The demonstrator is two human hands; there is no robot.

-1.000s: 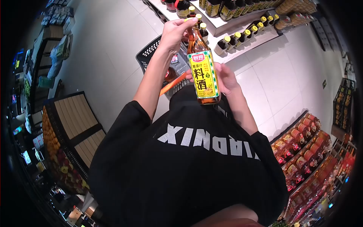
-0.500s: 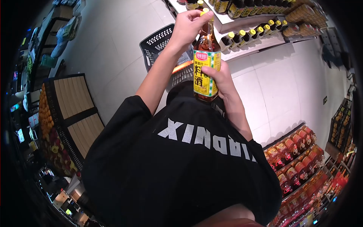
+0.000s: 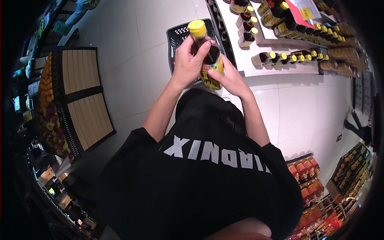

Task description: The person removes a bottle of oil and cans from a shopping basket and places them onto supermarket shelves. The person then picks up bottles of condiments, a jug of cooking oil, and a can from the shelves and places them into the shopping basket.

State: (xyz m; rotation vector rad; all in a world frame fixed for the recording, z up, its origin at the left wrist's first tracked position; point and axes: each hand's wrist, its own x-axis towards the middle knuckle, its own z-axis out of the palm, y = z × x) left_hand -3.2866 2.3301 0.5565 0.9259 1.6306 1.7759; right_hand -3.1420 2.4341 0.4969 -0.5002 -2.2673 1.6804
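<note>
A bottle of cooking wine [image 3: 213, 56], with a yellow cap and a yellow label, is held in front of my body. It leans with its cap pointing away from me. My left hand [image 3: 187, 64] is wrapped around its upper part just below the cap. Lower down, my right hand [image 3: 233, 78] grips the labelled body, its thumb across the front. Part of the label is covered by my fingers. Beyond the bottle, a dark perforated shopping basket [image 3: 174, 35] is partly hidden by my hands.
White shelving [image 3: 264, 76] at the right holds several rows of yellow-capped bottles [image 3: 262, 59]. A slatted wooden display stand [image 3: 82, 72] with fruit [image 3: 47, 86] along its side is at the left. Red-labelled bottles [image 3: 306, 170] stand at the lower right.
My left hand has moved from the cap down to the bottle's upper part. The bottle has tilted and its cap has shifted left. The view has turned, showing more shelving.
</note>
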